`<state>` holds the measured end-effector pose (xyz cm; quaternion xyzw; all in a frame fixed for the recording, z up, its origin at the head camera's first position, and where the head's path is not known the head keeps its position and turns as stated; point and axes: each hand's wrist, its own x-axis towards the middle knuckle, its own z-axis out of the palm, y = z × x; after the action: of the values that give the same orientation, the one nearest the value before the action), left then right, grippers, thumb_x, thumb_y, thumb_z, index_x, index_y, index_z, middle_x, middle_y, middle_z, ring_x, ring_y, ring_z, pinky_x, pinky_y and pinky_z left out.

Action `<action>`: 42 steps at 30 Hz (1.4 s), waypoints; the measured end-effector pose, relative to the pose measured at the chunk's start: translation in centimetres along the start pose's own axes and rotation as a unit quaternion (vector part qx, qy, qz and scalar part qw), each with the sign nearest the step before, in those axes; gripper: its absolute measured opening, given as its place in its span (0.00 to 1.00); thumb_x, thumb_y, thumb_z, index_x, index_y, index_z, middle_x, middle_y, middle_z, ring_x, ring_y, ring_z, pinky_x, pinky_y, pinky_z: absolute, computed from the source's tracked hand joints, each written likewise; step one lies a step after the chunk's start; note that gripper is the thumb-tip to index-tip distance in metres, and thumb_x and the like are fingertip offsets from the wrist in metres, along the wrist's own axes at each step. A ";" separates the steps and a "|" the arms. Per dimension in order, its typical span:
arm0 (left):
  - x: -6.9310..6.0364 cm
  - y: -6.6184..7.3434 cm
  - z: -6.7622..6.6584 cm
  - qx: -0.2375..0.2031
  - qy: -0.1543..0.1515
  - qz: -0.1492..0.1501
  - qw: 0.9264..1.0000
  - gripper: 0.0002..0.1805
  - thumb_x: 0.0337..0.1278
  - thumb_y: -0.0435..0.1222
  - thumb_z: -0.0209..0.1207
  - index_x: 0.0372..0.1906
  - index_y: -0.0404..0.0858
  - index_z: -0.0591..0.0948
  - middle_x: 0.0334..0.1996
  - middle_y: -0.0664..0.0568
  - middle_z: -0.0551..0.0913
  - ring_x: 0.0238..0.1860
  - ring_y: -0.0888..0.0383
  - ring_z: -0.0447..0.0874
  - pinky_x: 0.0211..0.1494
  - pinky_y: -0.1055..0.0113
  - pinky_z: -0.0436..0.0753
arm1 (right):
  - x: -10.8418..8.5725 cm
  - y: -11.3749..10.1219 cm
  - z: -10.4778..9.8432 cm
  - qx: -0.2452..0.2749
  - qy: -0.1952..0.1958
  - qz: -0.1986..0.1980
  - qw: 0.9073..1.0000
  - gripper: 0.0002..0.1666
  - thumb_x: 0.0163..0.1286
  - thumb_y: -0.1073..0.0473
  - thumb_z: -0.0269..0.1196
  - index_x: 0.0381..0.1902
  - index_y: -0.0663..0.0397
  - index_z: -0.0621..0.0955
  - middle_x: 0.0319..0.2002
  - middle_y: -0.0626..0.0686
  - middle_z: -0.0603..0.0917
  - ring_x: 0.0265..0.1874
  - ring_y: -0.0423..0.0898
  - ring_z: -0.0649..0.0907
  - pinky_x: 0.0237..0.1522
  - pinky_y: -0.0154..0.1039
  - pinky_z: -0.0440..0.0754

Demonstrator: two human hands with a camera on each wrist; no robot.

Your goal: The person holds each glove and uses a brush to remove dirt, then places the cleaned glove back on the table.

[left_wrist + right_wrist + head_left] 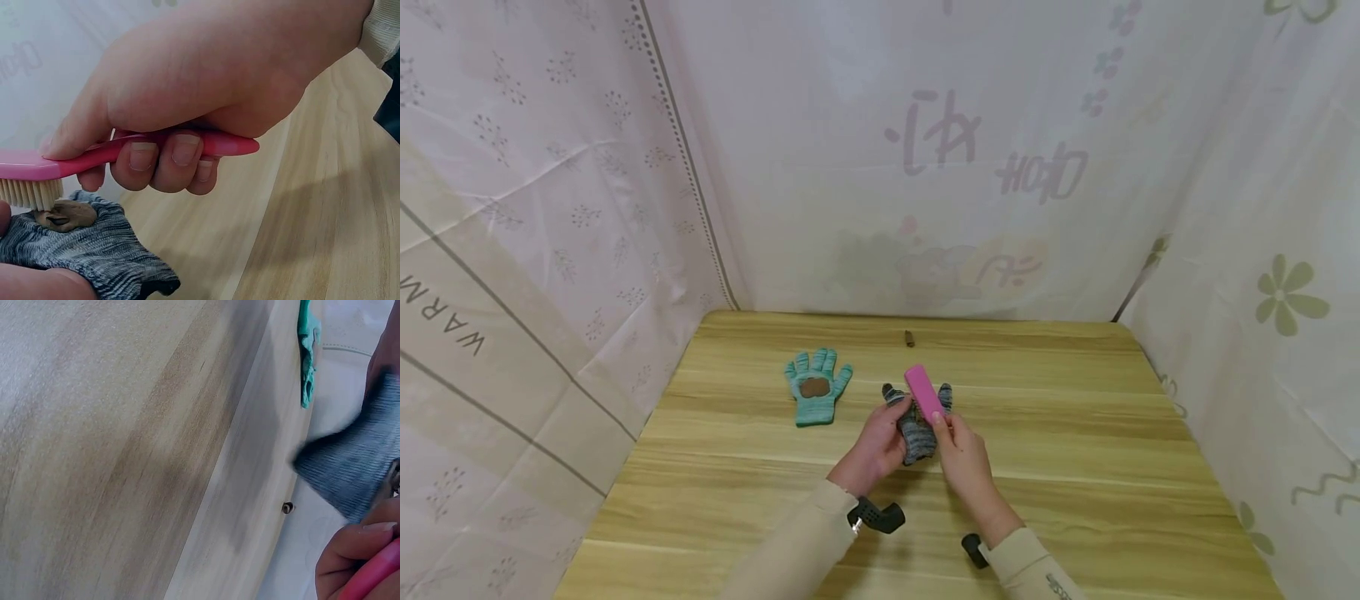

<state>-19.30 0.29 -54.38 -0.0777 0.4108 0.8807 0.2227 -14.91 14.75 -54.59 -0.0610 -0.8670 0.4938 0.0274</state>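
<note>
A grey-black knitted glove [917,442] is held up by my left hand [877,446], whose fingers grip its left side. My right hand [962,458] grips a pink brush [924,392], fingers curled round the handle and thumb on top. In the left wrist view the brush's pale bristles [30,192] touch or nearly touch a brown lump [67,215] on the glove [119,250]. The right wrist view shows the glove [350,465] blurred, beside the right hand [350,556] with the pink handle [375,575].
On the wooden table [737,500], a teal glove [814,412] with a brown patch [814,387] lies flat at the left. A small brown object [909,338] sits near the far edge. Patterned curtains [850,167] hang behind and on both sides.
</note>
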 end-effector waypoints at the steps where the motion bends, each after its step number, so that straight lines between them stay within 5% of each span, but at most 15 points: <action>1: 0.0 0.0 0.0 -0.001 -0.003 -0.002 1.000 0.19 0.79 0.42 0.49 0.61 0.33 0.73 0.50 0.53 0.85 0.53 0.61 0.84 0.59 0.66 0.82 | 0.0 0.0 0.0 0.001 0.000 0.000 1.000 0.28 0.81 0.37 0.47 0.45 0.56 0.79 0.22 0.48 0.69 0.20 0.43 0.68 0.22 0.34 0.64; 12: 0.0 -0.1 -0.2 -0.015 -0.012 -0.012 1.000 0.22 0.77 0.45 0.52 0.64 0.34 0.74 0.51 0.52 0.86 0.54 0.60 0.84 0.64 0.62 0.81 | -0.1 -0.2 0.0 0.017 -0.004 0.004 1.000 0.31 0.80 0.36 0.46 0.49 0.57 0.79 0.23 0.49 0.71 0.21 0.44 0.69 0.23 0.35 0.66; 21: 0.1 -0.3 0.0 -0.028 -0.006 0.021 0.999 0.21 0.76 0.38 0.51 0.64 0.30 0.72 0.55 0.47 0.84 0.58 0.56 0.83 0.65 0.62 0.80 | -0.2 -0.9 0.1 0.034 -0.007 0.003 0.999 0.33 0.80 0.35 0.47 0.57 0.57 0.78 0.24 0.49 0.72 0.22 0.44 0.70 0.23 0.34 0.66; 33: 0.0 -0.1 0.0 -0.024 -0.010 -0.047 0.999 0.28 0.78 0.48 0.45 0.71 0.34 0.67 0.61 0.49 0.80 0.62 0.57 0.78 0.75 0.57 0.70 | -0.3 -1.1 0.1 0.044 -0.009 0.001 0.999 0.29 0.80 0.36 0.47 0.49 0.55 0.78 0.23 0.49 0.70 0.21 0.44 0.69 0.22 0.34 0.65; 42: -0.1 -0.3 -0.1 -0.020 -0.018 -0.047 0.999 0.27 0.82 0.48 0.38 0.72 0.35 0.66 0.67 0.45 0.77 0.70 0.53 0.73 0.77 0.55 0.67 | -0.3 -1.1 0.2 0.043 -0.011 0.004 0.999 0.30 0.80 0.34 0.47 0.49 0.54 0.78 0.25 0.49 0.69 0.22 0.44 0.69 0.24 0.34 0.65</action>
<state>-19.08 0.32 -54.62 -0.0857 0.3848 0.8785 0.2699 -14.75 13.98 -53.72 -0.0580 -0.8451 0.5311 0.0184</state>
